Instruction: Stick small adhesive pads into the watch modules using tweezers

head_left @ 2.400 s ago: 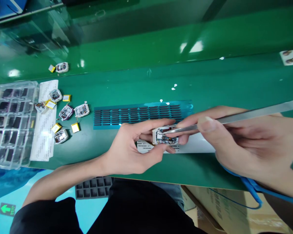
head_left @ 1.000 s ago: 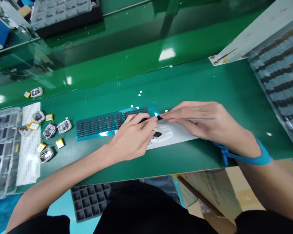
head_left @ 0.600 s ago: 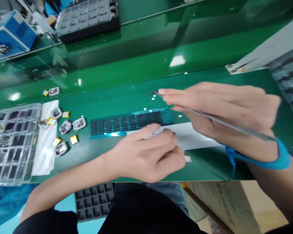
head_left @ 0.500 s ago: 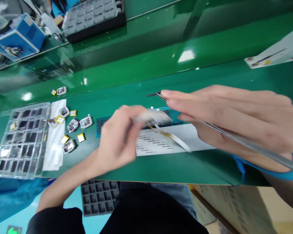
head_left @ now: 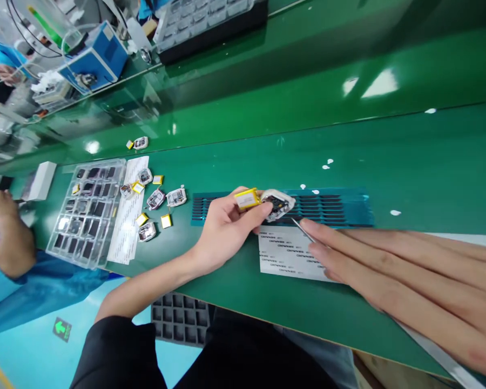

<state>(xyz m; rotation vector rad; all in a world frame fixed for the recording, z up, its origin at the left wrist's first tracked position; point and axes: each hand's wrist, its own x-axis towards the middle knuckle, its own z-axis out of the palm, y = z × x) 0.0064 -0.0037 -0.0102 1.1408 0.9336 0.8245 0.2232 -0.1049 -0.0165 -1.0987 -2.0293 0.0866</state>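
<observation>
My left hand [head_left: 230,227] is closed on a small white watch housing [head_left: 282,202], its circuit board facing up under the thumb. A yellow battery [head_left: 247,199] sits beside the housing, over the fingers of the same hand. In my right hand [head_left: 372,265] is a pair of metal tweezers [head_left: 303,231], pinched between thumb and fingers, tips close to the housing's lower right edge. Beneath the housing lies a blue sheet [head_left: 358,208] with rows of dark strips. A white printed paper [head_left: 285,254] lies in front of the sheet, partly under my right hand.
Several opened housings [head_left: 176,196] and yellow batteries [head_left: 166,220] lie to the left. Beyond them are a clear compartment box [head_left: 101,237] and another person's arm [head_left: 14,232]. A raised green shelf holds a blue device [head_left: 101,59] and a black tray [head_left: 214,40].
The view has shifted right. My left hand now holds the housing with its board upward, battery alongside. My right hand has lowered the tweezers beside it; the dark strip at their tips no longer shows.
</observation>
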